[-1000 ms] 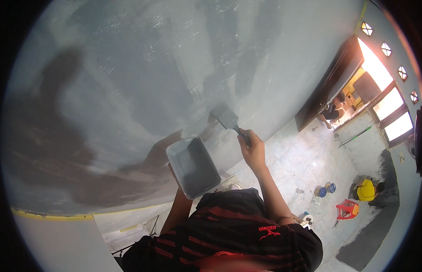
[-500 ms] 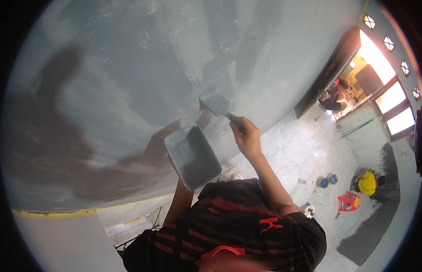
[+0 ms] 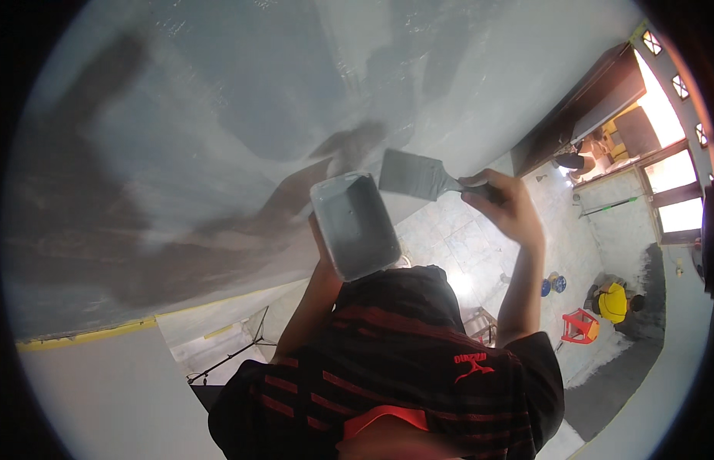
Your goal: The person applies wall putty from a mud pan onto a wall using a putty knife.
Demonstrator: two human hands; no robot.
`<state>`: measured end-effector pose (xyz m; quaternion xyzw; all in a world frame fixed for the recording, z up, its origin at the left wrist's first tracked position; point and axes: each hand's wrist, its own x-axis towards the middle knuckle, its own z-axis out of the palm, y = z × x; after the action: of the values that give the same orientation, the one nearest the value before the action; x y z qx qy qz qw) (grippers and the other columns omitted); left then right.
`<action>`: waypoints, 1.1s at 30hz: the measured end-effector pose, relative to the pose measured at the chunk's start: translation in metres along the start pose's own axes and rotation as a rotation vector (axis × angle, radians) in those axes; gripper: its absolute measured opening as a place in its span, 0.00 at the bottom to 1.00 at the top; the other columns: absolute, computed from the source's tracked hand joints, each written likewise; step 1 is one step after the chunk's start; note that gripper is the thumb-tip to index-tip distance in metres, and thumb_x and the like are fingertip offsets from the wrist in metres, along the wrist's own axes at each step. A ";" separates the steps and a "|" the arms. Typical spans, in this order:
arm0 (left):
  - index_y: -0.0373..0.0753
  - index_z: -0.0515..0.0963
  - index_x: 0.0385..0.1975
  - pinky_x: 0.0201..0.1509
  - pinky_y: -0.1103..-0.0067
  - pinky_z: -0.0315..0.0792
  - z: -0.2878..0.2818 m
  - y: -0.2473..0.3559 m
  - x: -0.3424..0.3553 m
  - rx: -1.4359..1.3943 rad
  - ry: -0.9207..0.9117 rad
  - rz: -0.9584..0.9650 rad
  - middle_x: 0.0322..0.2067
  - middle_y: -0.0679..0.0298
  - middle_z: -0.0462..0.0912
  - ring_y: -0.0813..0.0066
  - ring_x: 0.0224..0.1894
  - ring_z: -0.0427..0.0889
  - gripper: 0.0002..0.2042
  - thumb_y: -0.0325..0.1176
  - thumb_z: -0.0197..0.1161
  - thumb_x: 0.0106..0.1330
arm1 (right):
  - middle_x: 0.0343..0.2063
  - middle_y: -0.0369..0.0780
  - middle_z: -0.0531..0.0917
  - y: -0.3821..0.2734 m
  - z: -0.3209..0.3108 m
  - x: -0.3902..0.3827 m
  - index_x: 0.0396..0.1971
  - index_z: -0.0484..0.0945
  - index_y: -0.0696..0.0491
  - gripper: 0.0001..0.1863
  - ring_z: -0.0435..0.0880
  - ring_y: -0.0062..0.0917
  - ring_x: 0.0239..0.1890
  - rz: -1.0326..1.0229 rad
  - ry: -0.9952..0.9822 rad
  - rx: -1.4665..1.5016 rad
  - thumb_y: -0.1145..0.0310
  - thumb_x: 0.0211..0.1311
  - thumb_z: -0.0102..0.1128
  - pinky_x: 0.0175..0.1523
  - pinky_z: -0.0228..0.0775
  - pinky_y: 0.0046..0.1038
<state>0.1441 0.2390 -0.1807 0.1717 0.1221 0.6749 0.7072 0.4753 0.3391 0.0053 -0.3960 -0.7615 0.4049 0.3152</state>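
A grey rectangular paint tray (image 3: 329,227) is tilted in front of my chest, with grey paint coating its inside. My left hand (image 3: 321,239) supports it from the side and below, most of the fingers hidden behind it. My right hand (image 3: 516,208) is wrapped round the dark handle of a wide paintbrush (image 3: 411,175). Grey paint covers the bristles, which point left, just right of the tray's upper corner. Ahead rises a wall (image 3: 265,100) with patchy wet grey paint and my shadow across it.
Behind me to the right, a person in yellow (image 3: 614,303) crouches near a red stool (image 3: 579,327) and blue-topped cans (image 3: 555,284). Another person (image 3: 575,159) is by the open door (image 3: 568,100). A green pole (image 3: 608,207) leans at the far wall. A tripod (image 3: 246,349) stands lower left.
The brush has come away from the wall, moving right and turning sideways as my right hand moved right. The tray has shifted right and up, nearer the brush.
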 end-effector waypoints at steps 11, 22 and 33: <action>0.43 0.68 0.71 0.62 0.62 0.78 0.075 -0.028 0.013 -0.067 0.009 -0.224 0.61 0.56 0.78 0.60 0.60 0.80 0.41 0.70 0.37 0.71 | 0.30 0.40 0.87 -0.081 0.008 0.033 0.38 0.86 0.48 0.06 0.88 0.39 0.38 -0.321 -0.432 -0.699 0.68 0.61 0.69 0.42 0.78 0.41; 0.42 0.67 0.71 0.63 0.63 0.77 0.079 -0.031 0.006 0.061 0.130 -0.194 0.61 0.57 0.78 0.61 0.62 0.79 0.40 0.67 0.31 0.73 | 0.29 0.40 0.87 -0.077 -0.012 0.036 0.37 0.85 0.50 0.05 0.88 0.38 0.37 -0.263 -0.471 -0.676 0.67 0.63 0.68 0.43 0.78 0.41; 0.40 0.69 0.70 0.64 0.61 0.78 0.064 -0.038 -0.005 0.038 0.177 -0.110 0.59 0.55 0.79 0.60 0.59 0.81 0.38 0.63 0.30 0.75 | 0.31 0.41 0.89 -0.058 -0.036 0.034 0.37 0.84 0.54 0.07 0.89 0.39 0.37 -0.233 -0.501 -0.648 0.68 0.63 0.69 0.43 0.78 0.40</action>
<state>0.2043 0.2279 -0.1376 0.1177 0.2059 0.6452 0.7263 0.4672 0.3607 0.0780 -0.2753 -0.9420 0.1902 0.0235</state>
